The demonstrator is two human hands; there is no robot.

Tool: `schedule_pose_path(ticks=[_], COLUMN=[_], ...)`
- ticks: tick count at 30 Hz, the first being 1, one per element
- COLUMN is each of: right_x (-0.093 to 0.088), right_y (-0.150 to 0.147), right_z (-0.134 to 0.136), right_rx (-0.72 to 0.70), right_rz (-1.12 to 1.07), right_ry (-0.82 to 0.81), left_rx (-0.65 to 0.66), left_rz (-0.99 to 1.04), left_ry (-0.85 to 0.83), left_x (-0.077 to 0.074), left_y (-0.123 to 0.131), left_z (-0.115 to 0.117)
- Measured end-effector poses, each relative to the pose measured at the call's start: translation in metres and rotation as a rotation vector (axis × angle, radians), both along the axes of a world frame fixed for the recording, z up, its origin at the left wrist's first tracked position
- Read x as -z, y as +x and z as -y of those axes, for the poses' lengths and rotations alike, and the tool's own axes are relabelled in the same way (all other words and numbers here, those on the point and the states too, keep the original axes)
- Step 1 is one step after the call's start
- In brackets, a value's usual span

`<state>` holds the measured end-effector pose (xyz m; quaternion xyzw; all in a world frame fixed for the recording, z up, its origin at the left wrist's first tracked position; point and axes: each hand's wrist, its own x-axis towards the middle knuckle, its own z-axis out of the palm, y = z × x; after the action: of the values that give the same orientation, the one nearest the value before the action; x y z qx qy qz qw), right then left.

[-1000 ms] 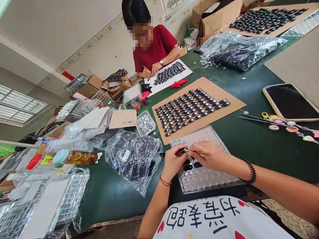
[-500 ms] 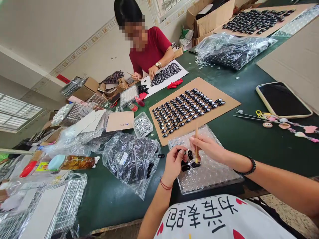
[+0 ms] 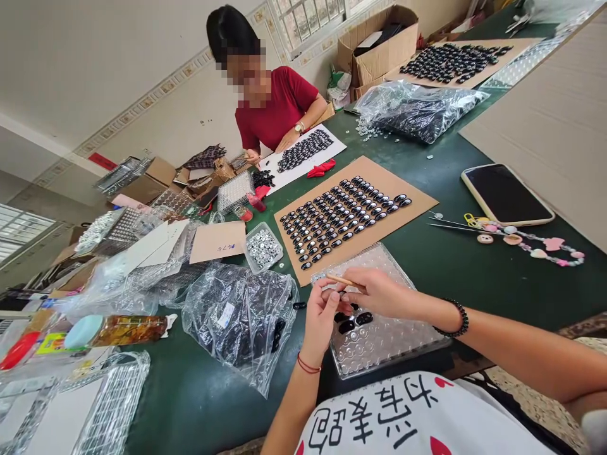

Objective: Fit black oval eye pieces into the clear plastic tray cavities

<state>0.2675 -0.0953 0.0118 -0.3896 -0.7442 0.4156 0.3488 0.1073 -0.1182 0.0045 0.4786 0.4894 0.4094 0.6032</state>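
Note:
Over a clear plastic tray [image 3: 379, 354] with round dimples, my two hands meet at the fingertips. My left hand [image 3: 323, 311] is closed in a pinch around a small glossy black oval piece, mostly hidden by the fingers. My right hand [image 3: 379, 292] grips a thin wooden stick [image 3: 346, 282], now lying nearly level, and its fingertips touch or nearly touch the same piece. Just below the fingers, a few black oval pieces [image 3: 364, 318] lie on the tray. Beyond it, a brown cardboard sheet [image 3: 408, 218] carries rows of black ovals with silvery centres [image 3: 332, 221].
A plastic bag [image 3: 222, 316] of black pieces lies left of the tray, below a small tub [image 3: 263, 248] of clear, shiny bits. On the right are a phone [image 3: 507, 194], tweezers [image 3: 455, 225] and a bead strap. A co-worker [image 3: 279, 101] sits across the green table [image 3: 199, 392].
My right hand has lifted the stick from the black piece on the tray, tipped it from upright to nearly level, and moved left against my left fingers. The view has shifted slightly.

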Motion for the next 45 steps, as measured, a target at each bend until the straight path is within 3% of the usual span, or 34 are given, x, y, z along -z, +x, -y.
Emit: schedule_pose_path(ticks=[3, 5, 9, 12, 16, 21, 28, 33, 36, 38, 40, 43, 45], right_x=[-0.002, -0.002, 0.007, 0.022, 0.045, 0.068, 0.074, 0.047, 0.026, 0.015, 0.007, -0.001, -0.003], right_y=[0.008, 0.022, 0.077, 0.127, 0.170, 0.181, 0.178, 0.168, 0.137, 0.103, 0.065, 0.018, 0.000], right_z=[-0.009, -0.027, -0.092, -0.143, -0.179, -0.185, -0.183, -0.170, -0.153, -0.133, -0.109, -0.076, -0.062], right_rx=[0.003, 0.095, 0.506, 0.718, 0.688, 0.655, 0.657, 0.755, 0.736, 0.602, 0.335, 0.049, -0.033], right_rz=[0.026, 0.059, 0.192, 0.386, 0.525, 0.579, 0.570, 0.447, 0.346, 0.193, 0.085, 0.202, 0.271], right_ry=[0.022, 0.050, 0.109, 0.083, 0.039, 0.020, 0.059, 0.138, 0.165, 0.131, 0.058, 0.104, 0.204], left_rx=[0.061, 0.084, 0.090, 0.114, 0.178, 0.259, 0.329, 0.291, 0.293, 0.264, 0.199, 0.027, -0.127], left_rz=[-0.062, -0.234, -0.699, -0.861, -0.958, -0.979, -0.982, -0.892, -0.842, -0.779, -0.640, -0.341, -0.161], left_ry=[0.024, 0.098, 0.389, 0.501, 0.488, 0.503, 0.516, 0.495, 0.518, 0.501, 0.428, 0.261, 0.173], left_x=[0.001, 0.001, -0.001, -0.002, -0.001, -0.003, -0.003, -0.003, -0.003, -0.004, -0.004, -0.006, -0.007], left_y=[0.002, 0.003, 0.005, 0.006, 0.006, 0.007, 0.008, 0.007, 0.006, 0.004, 0.001, -0.009, -0.016], left_z=[0.002, 0.002, 0.001, -0.001, -0.002, -0.003, -0.004, -0.001, 0.001, 0.002, 0.002, -0.003, -0.008])
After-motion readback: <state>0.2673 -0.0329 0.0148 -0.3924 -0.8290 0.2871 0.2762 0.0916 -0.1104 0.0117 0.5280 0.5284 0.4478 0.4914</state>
